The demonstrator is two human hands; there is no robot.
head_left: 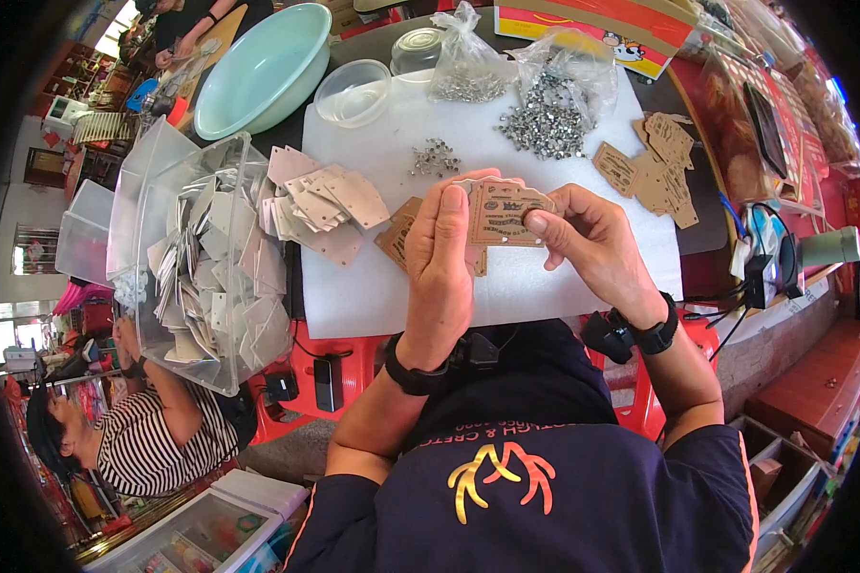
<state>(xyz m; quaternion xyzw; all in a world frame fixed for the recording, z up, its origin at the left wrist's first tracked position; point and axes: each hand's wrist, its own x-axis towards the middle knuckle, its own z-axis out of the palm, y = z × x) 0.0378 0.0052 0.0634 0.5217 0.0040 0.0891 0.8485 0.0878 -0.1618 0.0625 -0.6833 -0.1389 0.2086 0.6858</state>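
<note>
My left hand (438, 272) holds brown printed tags (499, 218), its thumb along their left edge and its fingers behind. The front tag has a wavy top edge and dark print. At its right edge, the thumb and bent fingers of my right hand (597, 244) pinch it. More brown tags (392, 239) lie on the white sheet (344, 296) beside my left hand, partly hidden by it. Beyond my hands sits a small heap of metal studs (434, 158). A larger heap of studs (547, 124) spills from a clear plastic bag (578, 72).
Left of the sheet, a clear bin (234, 372) is full of pale cut pieces; more pale pieces (325, 205) lie beside it. Brown tags (655, 167) are piled at right. Behind stand a clear bowl (354, 93) and green basin (258, 72). A person in stripes (167, 435) is at left.
</note>
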